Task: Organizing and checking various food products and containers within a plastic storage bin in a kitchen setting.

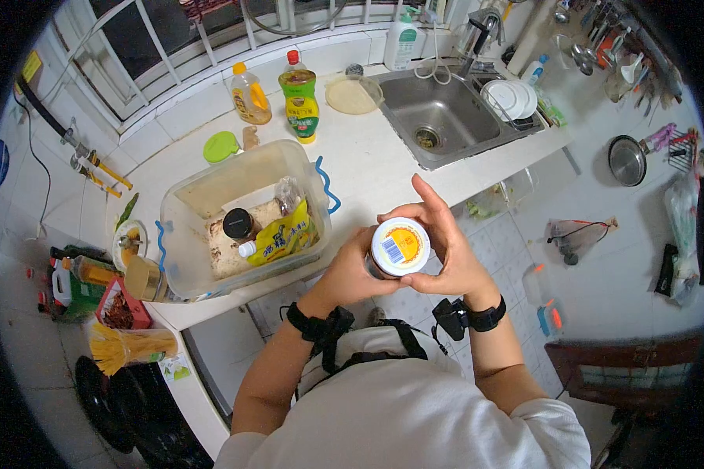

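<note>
A jar with a white and yellow printed lid (400,247) is held between both hands, lid towards the camera. My left hand (355,264) grips the jar's left side, its fingers wrapped around it. My right hand (449,252) cups the right side, thumb at the lower rim and index finger raised. To the left stands a clear plastic bin (182,205) with blue handles. Inside it are a black-lidded jar (239,224), a yellow seasoning bag (284,237), a small bottle with a white cap (247,250) and a crumpled clear plastic bag (288,192).
Behind the bin stand a green squeeze bottle (300,105) and an orange-capped bottle (250,97), near a green lid (220,146). A steel sink (446,111) with a dish rack lies at the back right. Dry noodles in a container (135,346) and an oil bottle (94,271) stand left.
</note>
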### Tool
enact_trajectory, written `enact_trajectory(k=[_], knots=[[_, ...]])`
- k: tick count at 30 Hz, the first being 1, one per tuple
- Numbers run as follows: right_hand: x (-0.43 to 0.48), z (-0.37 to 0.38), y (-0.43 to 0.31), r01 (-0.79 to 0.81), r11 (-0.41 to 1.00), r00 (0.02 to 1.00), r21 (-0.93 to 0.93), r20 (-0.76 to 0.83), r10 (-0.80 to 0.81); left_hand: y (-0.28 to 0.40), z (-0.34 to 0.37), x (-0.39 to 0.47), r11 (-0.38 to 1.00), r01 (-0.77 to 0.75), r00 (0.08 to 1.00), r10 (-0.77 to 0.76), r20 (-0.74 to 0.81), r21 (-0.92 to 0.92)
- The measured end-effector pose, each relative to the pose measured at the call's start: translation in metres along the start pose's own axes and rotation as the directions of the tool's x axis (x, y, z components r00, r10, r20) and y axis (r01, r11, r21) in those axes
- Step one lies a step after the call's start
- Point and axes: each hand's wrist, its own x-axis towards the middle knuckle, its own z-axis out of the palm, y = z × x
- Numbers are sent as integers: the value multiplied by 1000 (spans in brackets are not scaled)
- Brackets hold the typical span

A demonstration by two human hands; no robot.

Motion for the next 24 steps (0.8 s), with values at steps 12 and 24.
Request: enact_trajectory(k=[12, 24], knots=[[0, -4, -8, 28, 974, 994, -225, 108, -3, -6, 20, 12, 926, -86, 956, 180, -231, 367], [2, 6, 1, 37, 957, 999, -289, 38, -27, -13, 31, 9, 925, -161, 904, 278, -325, 343]])
